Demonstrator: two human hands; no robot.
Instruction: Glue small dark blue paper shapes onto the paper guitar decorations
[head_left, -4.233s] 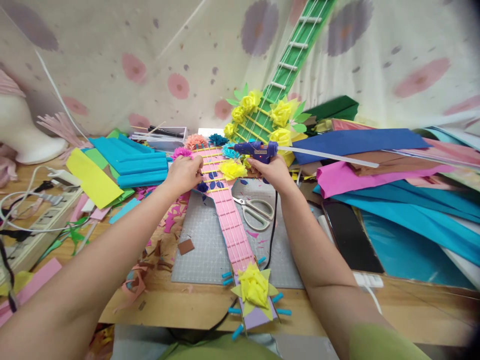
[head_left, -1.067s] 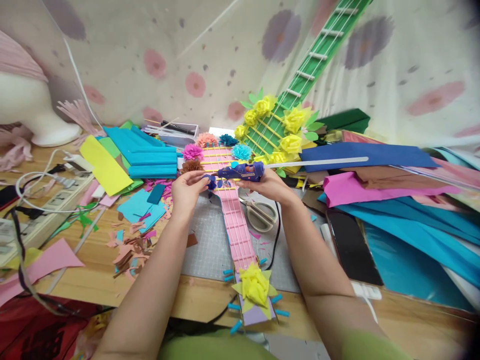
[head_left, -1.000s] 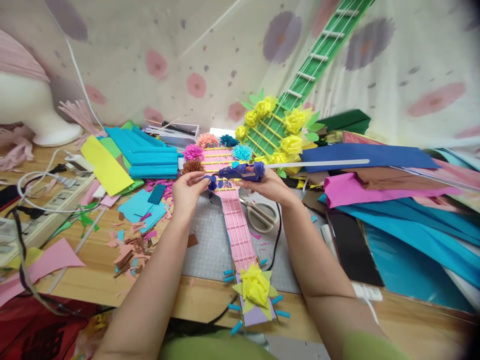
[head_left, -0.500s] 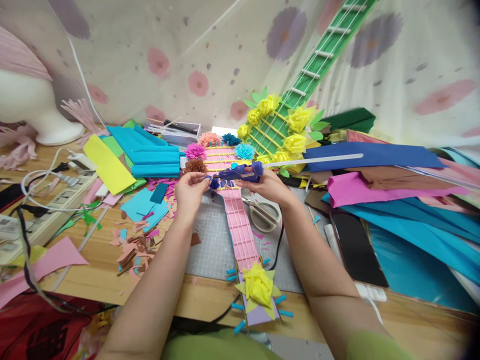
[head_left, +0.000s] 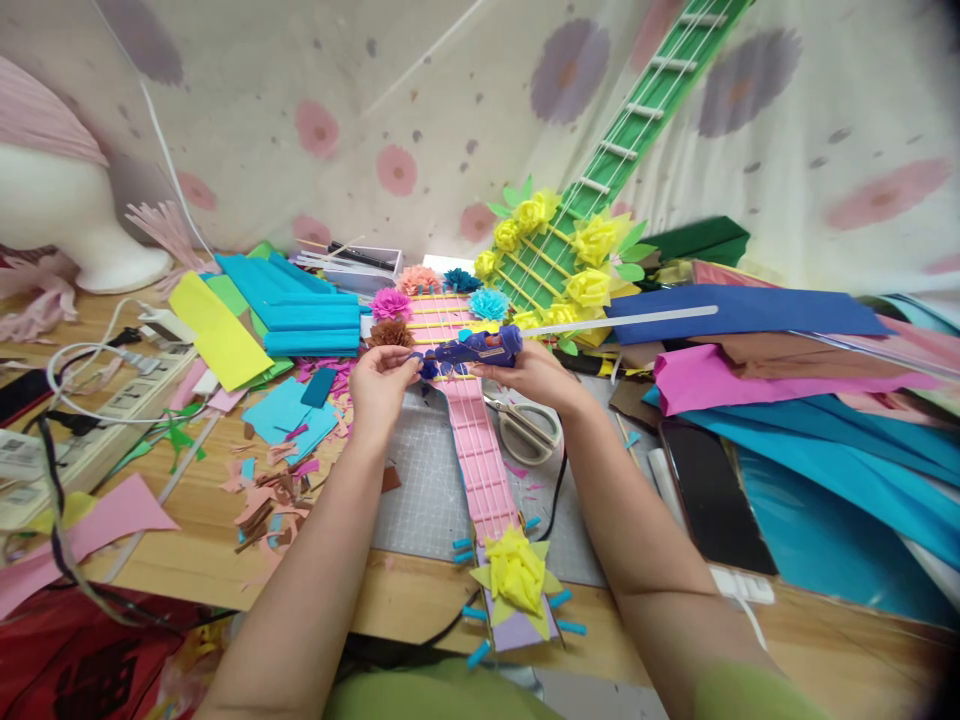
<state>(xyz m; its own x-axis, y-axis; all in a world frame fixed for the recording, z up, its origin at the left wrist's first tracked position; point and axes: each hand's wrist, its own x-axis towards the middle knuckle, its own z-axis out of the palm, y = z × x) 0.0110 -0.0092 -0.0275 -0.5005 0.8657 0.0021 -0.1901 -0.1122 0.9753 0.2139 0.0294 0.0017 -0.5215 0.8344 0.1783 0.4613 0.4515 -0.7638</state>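
Observation:
My right hand (head_left: 534,375) is wrapped round a blue hot glue gun (head_left: 480,347), with a long white glue stick (head_left: 637,319) poking out of its back end to the right. The nozzle points left, towards my left hand (head_left: 386,380), whose fingers pinch a small dark blue paper flower (head_left: 427,368). Beneath both hands lies a pink paper guitar (head_left: 480,450), its neck towards me. Paper flowers ring its body: magenta (head_left: 391,303), brown (head_left: 390,333) and light blue (head_left: 489,303) among them. A yellow flower (head_left: 517,572) sits on the headstock.
Scissors (head_left: 529,432) lie on the grey cutting mat (head_left: 420,480). A green guitar (head_left: 562,250) leans at the back. Crepe paper (head_left: 750,310) and a phone (head_left: 716,495) are at the right; paper scraps (head_left: 277,500) and a power strip (head_left: 97,420) at the left.
The glue gun has shifted very slightly left. My left hand still pinches the flower in about the same place.

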